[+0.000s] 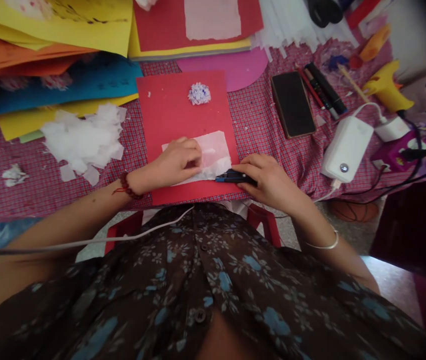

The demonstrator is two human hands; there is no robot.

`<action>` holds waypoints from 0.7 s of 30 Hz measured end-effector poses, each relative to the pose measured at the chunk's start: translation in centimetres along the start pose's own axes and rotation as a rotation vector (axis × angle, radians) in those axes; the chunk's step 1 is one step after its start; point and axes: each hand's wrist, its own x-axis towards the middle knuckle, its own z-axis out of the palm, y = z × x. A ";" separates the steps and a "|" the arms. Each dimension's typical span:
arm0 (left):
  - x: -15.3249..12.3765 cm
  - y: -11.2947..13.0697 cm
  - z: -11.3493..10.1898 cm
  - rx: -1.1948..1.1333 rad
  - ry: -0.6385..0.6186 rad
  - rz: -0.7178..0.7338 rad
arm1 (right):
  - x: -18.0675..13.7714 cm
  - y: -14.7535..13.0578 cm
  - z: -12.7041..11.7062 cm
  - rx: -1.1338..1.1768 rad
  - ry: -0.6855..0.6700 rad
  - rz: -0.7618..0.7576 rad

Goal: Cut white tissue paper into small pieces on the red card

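Note:
A sheet of white tissue paper (215, 150) lies on a red sheet of card (186, 117) in front of me. My left hand (179, 160) rests on the tissue's left part, fingers bent and closed against it. In my right hand (267, 180) is a dark stapler (233, 176), its blue-edged jaw at the tissue's lower right edge. Whether the jaw bites the tissue, I cannot tell. Farther up the red card sits a small crumpled ball of white paper with blue marks (199, 94).
On the left lie a heap of cut tissue pieces (85, 140) and stacked coloured sheets (85, 85). To the right are a phone (293, 104), pens (325, 92), a white power bank (348, 148), cables and a yellow glue gun (387, 90). A cable (123, 239) crosses my lap.

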 end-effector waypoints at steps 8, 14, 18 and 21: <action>-1.0 -0.3 1.4 0.085 0.079 0.016 | 0.3 -0.4 -0.4 0.030 -0.033 0.006; -1.2 0.0 0.8 0.021 0.082 0.023 | 0.0 0.3 -0.7 0.009 -0.020 0.026; -1.3 0.4 0.5 -0.002 0.079 0.037 | -0.2 0.6 -0.6 -0.023 -0.005 0.034; -1.3 0.4 0.8 0.078 0.056 0.002 | -0.2 0.7 -0.4 -0.022 0.002 0.023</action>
